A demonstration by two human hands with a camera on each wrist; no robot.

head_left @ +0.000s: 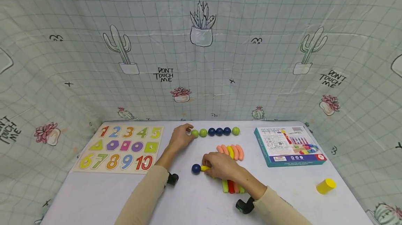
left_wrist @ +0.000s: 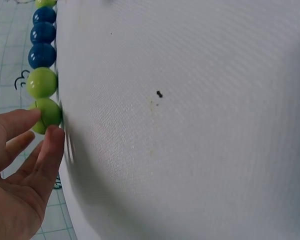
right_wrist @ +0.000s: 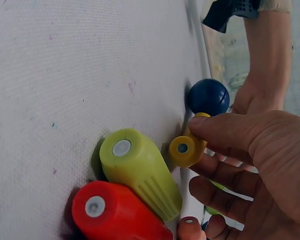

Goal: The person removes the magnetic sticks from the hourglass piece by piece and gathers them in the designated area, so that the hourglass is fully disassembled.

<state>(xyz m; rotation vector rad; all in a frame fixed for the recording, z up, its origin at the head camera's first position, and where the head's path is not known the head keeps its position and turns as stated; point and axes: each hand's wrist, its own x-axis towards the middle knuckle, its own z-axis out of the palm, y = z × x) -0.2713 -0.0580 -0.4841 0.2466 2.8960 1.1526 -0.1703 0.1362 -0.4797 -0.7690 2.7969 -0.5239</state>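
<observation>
At the back of the table my left hand [head_left: 181, 137] pinches the end green ball [left_wrist: 49, 115] of a row between thumb and fingertip. Beside it in that row come another green ball [left_wrist: 42, 82], three dark blue balls [head_left: 219, 132] and a green ball [head_left: 236, 131] at the right end. Nearer the front, my right hand [head_left: 221, 165] holds a small yellow curved piece [right_wrist: 182, 148] between thumb and fingers. One end of this piece is right at a single dark blue ball [right_wrist: 208, 96]. The hand partly hides the piece in the head view.
Below the right hand lie thick green [right_wrist: 140, 170] and red [right_wrist: 115, 212] sticks among others. Pink and yellow curved pieces [head_left: 240, 152] lie behind it. A number puzzle board [head_left: 117, 148] is at left; a flat box [head_left: 290, 146] and a yellow cylinder [head_left: 326, 186] are at right.
</observation>
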